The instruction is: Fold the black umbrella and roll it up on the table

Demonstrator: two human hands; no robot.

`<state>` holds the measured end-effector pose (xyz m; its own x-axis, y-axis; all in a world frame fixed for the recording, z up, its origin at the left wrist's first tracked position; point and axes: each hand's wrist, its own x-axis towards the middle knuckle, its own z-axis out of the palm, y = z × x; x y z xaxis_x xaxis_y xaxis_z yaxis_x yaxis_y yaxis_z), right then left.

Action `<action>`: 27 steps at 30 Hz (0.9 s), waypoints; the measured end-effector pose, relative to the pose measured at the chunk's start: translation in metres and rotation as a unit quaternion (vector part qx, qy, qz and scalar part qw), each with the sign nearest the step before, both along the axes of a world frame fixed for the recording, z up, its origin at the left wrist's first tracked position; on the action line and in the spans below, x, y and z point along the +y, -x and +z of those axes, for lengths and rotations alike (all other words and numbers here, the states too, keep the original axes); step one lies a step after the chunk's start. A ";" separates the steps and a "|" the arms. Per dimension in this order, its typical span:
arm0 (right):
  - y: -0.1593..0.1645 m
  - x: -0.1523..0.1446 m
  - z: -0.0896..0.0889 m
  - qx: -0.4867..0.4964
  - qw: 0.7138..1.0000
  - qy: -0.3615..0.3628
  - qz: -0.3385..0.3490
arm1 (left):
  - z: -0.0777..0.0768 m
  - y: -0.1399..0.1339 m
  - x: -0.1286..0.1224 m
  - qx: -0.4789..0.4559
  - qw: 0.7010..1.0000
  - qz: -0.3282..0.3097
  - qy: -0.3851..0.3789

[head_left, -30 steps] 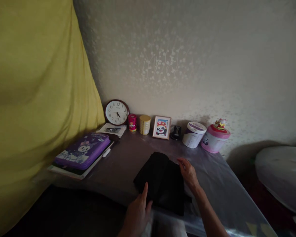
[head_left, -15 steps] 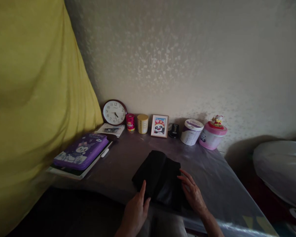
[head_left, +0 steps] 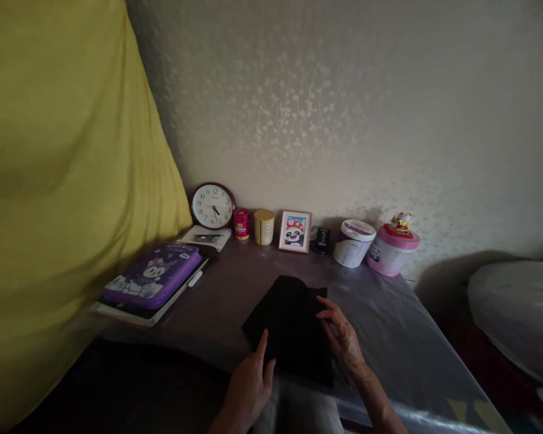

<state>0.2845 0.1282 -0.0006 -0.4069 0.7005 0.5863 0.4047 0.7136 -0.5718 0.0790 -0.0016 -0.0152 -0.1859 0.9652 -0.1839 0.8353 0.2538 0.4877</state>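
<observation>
A folded black cloth (head_left: 285, 325), perhaps a garment, lies on the table near its front edge. My left hand (head_left: 250, 386) rests at its lower left, index finger stretched out on the fabric and thumb held apart. Along the cloth's right side is my right hand (head_left: 341, 340), its fingers spread and reaching in over the edge. Both hands look open. The dark fabric hides its inner folds, and my right fingertips partly cover its upper right edge.
On the left, a purple case (head_left: 151, 277) lies on books beside a yellow curtain (head_left: 72, 150). Along the wall stand a clock (head_left: 213, 206), a pink can (head_left: 241, 225), a yellow-lidded jar (head_left: 264, 229), a picture frame (head_left: 295, 232), a white tub (head_left: 353, 244) and a pink-lidded tub (head_left: 391, 253).
My right hand has moved left and slightly up, further over the cloth. The cloth's upper right edge has shifted a little inward. My left hand has stayed nearly still.
</observation>
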 end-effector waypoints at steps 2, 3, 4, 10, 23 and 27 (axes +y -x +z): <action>0.009 0.004 0.006 0.014 1.000 -0.013 0.003 | -0.001 0.000 0.000 -0.005 1.000 0.000 -0.001; 0.014 0.006 0.008 0.020 1.000 -0.022 0.006 | -0.001 0.001 0.001 -0.009 1.000 0.000 -0.003; 0.020 0.009 0.010 0.025 0.999 -0.032 0.009 | -0.002 0.001 0.001 -0.014 1.000 0.000 -0.006; 0.065 0.021 0.015 0.034 0.996 -0.079 0.021 | -0.004 0.001 0.001 -0.032 0.999 0.006 -0.017; 0.115 0.030 -0.003 -0.053 0.992 -0.117 0.003 | -0.003 0.003 0.002 -0.052 0.998 -0.023 -0.033; 0.122 0.031 -0.006 -0.076 0.991 -0.109 0.009 | -0.002 0.004 0.002 -0.053 0.998 -0.031 -0.034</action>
